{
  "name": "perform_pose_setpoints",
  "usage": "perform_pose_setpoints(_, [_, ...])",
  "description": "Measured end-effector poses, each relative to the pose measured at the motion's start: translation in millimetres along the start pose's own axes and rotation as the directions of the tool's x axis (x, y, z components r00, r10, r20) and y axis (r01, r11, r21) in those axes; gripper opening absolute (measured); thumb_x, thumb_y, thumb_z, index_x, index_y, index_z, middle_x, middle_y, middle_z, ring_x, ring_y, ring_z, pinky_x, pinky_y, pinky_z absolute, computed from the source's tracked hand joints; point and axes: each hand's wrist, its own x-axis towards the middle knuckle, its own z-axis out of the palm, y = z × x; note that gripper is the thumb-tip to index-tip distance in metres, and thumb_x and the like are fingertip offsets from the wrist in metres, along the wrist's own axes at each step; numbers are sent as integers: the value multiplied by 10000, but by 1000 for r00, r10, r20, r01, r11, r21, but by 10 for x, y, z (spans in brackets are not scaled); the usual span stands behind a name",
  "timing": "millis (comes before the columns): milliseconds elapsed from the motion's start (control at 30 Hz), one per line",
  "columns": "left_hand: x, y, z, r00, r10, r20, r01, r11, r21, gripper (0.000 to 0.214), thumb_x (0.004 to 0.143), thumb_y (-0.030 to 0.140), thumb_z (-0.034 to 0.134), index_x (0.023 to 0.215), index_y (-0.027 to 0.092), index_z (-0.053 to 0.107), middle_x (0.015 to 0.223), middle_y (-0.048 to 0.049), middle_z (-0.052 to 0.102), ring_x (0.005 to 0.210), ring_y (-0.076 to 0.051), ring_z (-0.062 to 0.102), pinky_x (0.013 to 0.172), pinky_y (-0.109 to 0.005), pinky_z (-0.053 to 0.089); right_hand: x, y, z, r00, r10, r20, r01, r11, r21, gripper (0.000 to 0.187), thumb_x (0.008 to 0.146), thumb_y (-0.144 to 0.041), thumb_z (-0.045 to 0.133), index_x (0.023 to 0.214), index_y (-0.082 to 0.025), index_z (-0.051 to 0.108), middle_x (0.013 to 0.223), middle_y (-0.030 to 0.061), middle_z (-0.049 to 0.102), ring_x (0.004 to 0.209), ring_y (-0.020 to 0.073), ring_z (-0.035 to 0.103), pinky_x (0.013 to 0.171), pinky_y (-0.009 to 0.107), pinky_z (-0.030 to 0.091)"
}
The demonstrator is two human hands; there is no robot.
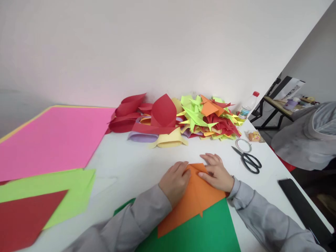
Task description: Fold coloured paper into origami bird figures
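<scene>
A sheet of orange paper (195, 196) with folds and creases lies in front of me, its upper corner folded in. My left hand (176, 182) has its fingers bent and pressed together on the paper's upper left edge. On the upper right edge, my right hand (216, 173) holds the paper with the thumb on top; its other fingers stretch past the edge. A narrow orange flap points down from the middle of the sheet. Beneath it is green paper (199, 232), partly covered by the orange sheet and my left sleeve.
Pink (60, 136), light green (76, 203) and dark red paper (28, 217) lie at left. Along the wall are red paper hats (164, 112) and folded paper shapes (195, 113). Scissors (250, 161), a tape roll (243, 145), a bottle (248, 106) and a black phone-like slab (301, 206) are at right. A person (301, 136) sits beyond.
</scene>
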Motion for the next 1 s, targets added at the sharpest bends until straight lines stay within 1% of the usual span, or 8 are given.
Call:
perform_pose_setpoints(100, [-21,16,14,1000,-11,-1,11,1000,1,268,840,45,420,918,77,673,985,-179,653,967,-263,570,855,-417,511,-13,-40,-23,998,16,62,-12,997,-72,382,951,-451,438,807,-235,720,1462,13,432,1380,280,279,1113,568,104])
perform_pose_setpoints(267, [5,25,36,993,-13,-116,16,1000,27,251,831,51,440,890,93,680,1041,-172,670,919,-259,566,769,-387,518,-19,-66,-39,984,163,69,-161,986,-34,494,990,-459,311,797,-256,718,1447,-13,453,1386,280,277,1088,643,95])
perform_pose_setpoints(333, [14,21,31,991,-5,-131,9,999,33,253,832,57,436,875,95,683,1033,-164,680,913,-258,569,754,-381,521,-49,-77,-53,987,135,83,-130,990,-59,495,979,-478,335,757,-237,706,1467,-7,425,1394,294,261,1081,653,111])
perform_pose_setpoints(400, [20,11,11,992,3,-129,1,999,33,251,836,66,441,867,94,688,1017,-156,691,902,-254,576,749,-377,527,-91,-81,-70,993,64,98,-51,990,-128,469,961,-496,380,754,-220,697,1503,4,367,1406,312,228,1081,660,102])
perform_pose_setpoints(567, [47,-14,-46,984,-2,-175,-1,1000,-19,266,873,96,438,794,113,691,961,-121,720,863,-228,598,744,-356,546,-144,-58,-94,989,-28,148,69,959,-275,431,936,-546,404,979,-219,681,1558,63,237,1419,354,173,1067,687,117])
perform_pose_setpoints(733, [76,-8,-47,976,-43,-212,29,997,-68,283,903,130,428,766,140,676,950,-93,730,836,-217,615,730,-352,556,-84,-70,-108,979,-14,202,71,958,-279,503,926,-587,387,886,-180,680,1560,77,228,1423,372,152,1077,680,126])
perform_pose_setpoints(867, [70,2,-45,970,-106,-220,88,992,-88,223,897,144,443,900,135,666,981,-104,724,888,-223,625,792,-365,553,-53,-82,-147,973,-1,231,62,965,-255,470,958,-531,355,904,-187,672,1574,45,188,1433,361,124,1081,680,102])
perform_pose_setpoints(1000, [67,-3,-60,975,-140,-173,112,980,-163,207,884,136,443,972,114,629,917,-107,720,877,-228,630,781,-363,552,-54,-80,-191,964,12,266,49,974,-222,449,972,-502,336,927,-216,680,1572,13,198,1435,349,129,1079,678,109])
